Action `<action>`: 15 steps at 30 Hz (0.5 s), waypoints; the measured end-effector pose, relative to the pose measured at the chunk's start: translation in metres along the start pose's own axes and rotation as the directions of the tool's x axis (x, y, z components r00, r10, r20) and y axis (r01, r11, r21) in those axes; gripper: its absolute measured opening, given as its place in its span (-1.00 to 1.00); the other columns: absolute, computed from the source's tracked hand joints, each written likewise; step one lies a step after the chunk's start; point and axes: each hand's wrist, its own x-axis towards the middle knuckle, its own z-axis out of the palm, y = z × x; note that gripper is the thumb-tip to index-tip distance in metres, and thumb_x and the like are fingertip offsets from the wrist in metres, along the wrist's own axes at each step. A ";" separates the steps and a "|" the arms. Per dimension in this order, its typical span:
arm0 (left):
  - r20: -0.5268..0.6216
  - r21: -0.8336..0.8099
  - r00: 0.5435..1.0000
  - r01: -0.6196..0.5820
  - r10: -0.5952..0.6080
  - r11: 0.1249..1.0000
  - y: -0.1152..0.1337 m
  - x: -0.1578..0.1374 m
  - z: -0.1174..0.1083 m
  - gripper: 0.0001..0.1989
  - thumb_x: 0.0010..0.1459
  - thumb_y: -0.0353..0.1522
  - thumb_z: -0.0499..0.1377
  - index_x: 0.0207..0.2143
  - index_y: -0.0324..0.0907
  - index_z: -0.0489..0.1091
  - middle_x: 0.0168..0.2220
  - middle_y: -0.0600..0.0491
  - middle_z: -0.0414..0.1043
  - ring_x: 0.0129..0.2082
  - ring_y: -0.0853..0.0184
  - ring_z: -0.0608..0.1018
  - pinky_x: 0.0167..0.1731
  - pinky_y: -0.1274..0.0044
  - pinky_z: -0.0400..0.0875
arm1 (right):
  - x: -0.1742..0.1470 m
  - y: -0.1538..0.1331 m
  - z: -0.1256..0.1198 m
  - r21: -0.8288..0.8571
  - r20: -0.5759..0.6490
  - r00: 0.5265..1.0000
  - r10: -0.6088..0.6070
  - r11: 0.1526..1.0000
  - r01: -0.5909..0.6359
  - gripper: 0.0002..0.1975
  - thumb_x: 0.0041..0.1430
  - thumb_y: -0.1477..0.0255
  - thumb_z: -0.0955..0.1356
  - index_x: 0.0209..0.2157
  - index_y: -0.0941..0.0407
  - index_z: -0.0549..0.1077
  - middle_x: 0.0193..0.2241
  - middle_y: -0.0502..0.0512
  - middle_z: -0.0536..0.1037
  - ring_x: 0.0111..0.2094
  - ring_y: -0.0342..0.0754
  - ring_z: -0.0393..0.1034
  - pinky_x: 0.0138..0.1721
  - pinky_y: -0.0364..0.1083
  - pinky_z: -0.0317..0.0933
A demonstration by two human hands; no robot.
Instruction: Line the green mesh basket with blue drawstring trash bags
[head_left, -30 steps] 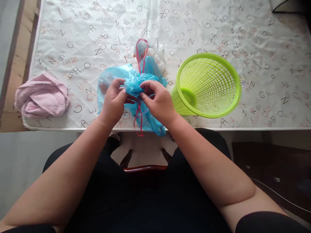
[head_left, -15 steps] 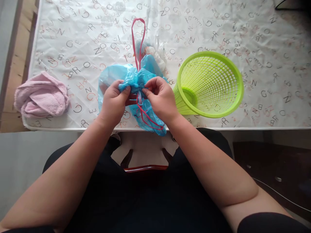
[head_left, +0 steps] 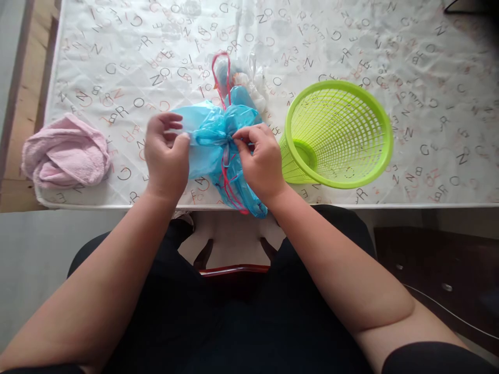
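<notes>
A crumpled blue plastic bag (head_left: 242, 115) lies near the table's front edge, gathered into a bunch at its middle. Its red drawstring (head_left: 213, 65) forms a loop at the far side, and another stretch of red string hangs toward the near edge. Thumb and fingers of my right hand (head_left: 262, 161) pinch the bag beside the gathered spot. To the left, my left hand (head_left: 167, 153) is over the bag's thin, see-through side, its fingers curved and apart, with nothing visible gripped in them.
A green mesh wastebasket (head_left: 288, 140) lies tipped to the right, its mouth facing me. At the left corner sits a bunched pink cloth (head_left: 68, 150). Behind the blue bag is a clear plastic bag (head_left: 255, 85) with white stuff inside. A letter-printed cover (head_left: 156, 41) spreads over the table.
My left hand has let go of the gathered plastic and moved left, its fingers opening. The far red loop has sunk lower. My right hand keeps its pinch.
</notes>
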 end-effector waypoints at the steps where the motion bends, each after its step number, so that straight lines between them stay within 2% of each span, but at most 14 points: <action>1: -0.002 0.060 0.988 -0.151 0.152 0.987 0.004 -0.002 -0.002 -0.83 0.25 -0.44 0.31 -0.12 -0.08 0.49 -0.09 0.03 0.54 -0.17 0.29 0.58 -0.15 0.37 0.50 | 0.000 -0.002 0.000 -0.024 -0.007 1.000 -0.017 1.000 0.017 -0.88 0.51 0.44 0.31 -0.15 0.02 0.48 -0.15 0.09 0.50 -0.03 -0.04 0.42 0.12 0.02 0.39; 2: 0.028 0.105 0.964 -0.265 0.264 0.958 0.006 -0.004 -0.002 -0.85 0.28 -0.42 0.32 -0.11 -0.06 0.50 -0.08 0.03 0.54 -0.17 0.29 0.57 -0.13 0.35 0.49 | 0.000 -0.004 0.000 -0.044 -0.013 0.999 -0.039 0.998 0.038 -0.89 0.52 0.43 0.31 -0.15 0.02 0.48 -0.14 0.09 0.50 -0.03 -0.04 0.42 0.11 0.01 0.39; 3: 0.085 0.133 0.943 -0.332 0.323 0.934 0.008 -0.007 -0.001 -0.86 0.29 -0.38 0.33 -0.10 -0.05 0.51 -0.08 0.03 0.54 -0.20 0.29 0.56 -0.13 0.34 0.49 | -0.001 -0.006 0.000 -0.057 -0.016 0.998 -0.061 0.997 0.060 -0.89 0.53 0.42 0.31 -0.15 0.02 0.48 -0.14 0.09 0.51 -0.03 -0.05 0.43 0.11 0.01 0.40; 5: 0.215 0.149 0.920 -0.363 0.328 0.920 0.005 -0.011 0.004 -0.80 0.26 -0.30 0.40 -0.09 -0.05 0.53 -0.11 0.03 0.56 -0.24 0.30 0.57 -0.15 0.35 0.50 | -0.003 -0.010 0.002 -0.064 -0.015 0.995 -0.097 0.993 0.096 -0.88 0.54 0.40 0.30 -0.15 0.01 0.47 -0.13 0.09 0.53 -0.01 -0.05 0.43 0.13 0.01 0.38; 7: 0.318 0.126 0.913 -0.306 0.254 0.944 -0.001 -0.011 0.012 -0.78 0.21 -0.25 0.45 -0.15 -0.08 0.55 -0.19 0.04 0.57 -0.29 0.31 0.57 -0.21 0.38 0.50 | -0.005 -0.010 0.004 -0.058 0.000 0.995 -0.099 0.993 0.099 -0.85 0.54 0.42 0.27 -0.16 0.01 0.46 -0.13 0.08 0.55 0.00 -0.04 0.43 0.14 0.03 0.37; 10: 0.421 0.043 0.900 -0.148 0.117 0.988 -0.010 -0.007 0.018 -0.76 0.20 -0.22 0.47 -0.33 -0.12 0.51 -0.39 0.08 0.51 -0.37 0.35 0.54 -0.35 0.46 0.47 | -0.008 -0.003 0.008 -0.027 0.024 0.999 -0.049 0.998 0.050 -0.83 0.55 0.40 0.25 -0.16 0.01 0.45 -0.14 0.07 0.55 0.01 -0.01 0.44 0.14 0.07 0.36; 12: 0.436 -0.013 0.897 -0.077 0.075 0.997 -0.012 -0.002 0.017 -0.74 0.17 -0.24 0.49 -0.38 -0.12 0.49 -0.45 0.10 0.48 -0.42 0.37 0.52 -0.41 0.49 0.44 | -0.008 0.002 0.010 0.018 0.015 1.000 -0.003 1.000 0.003 -0.84 0.55 0.35 0.26 -0.16 0.01 0.45 -0.15 0.07 0.55 -0.01 -0.01 0.44 0.13 0.07 0.36; 15: 0.402 -0.048 0.914 -0.033 0.050 0.998 -0.009 0.002 0.012 -0.77 0.15 -0.32 0.49 -0.40 -0.13 0.50 -0.46 0.11 0.48 -0.44 0.39 0.52 -0.43 0.51 0.46 | -0.005 0.004 0.011 0.104 -0.007 0.994 0.108 0.989 -0.107 -0.86 0.52 0.29 0.31 -0.16 0.01 0.45 -0.19 0.04 0.54 -0.05 -0.03 0.43 0.14 0.06 0.35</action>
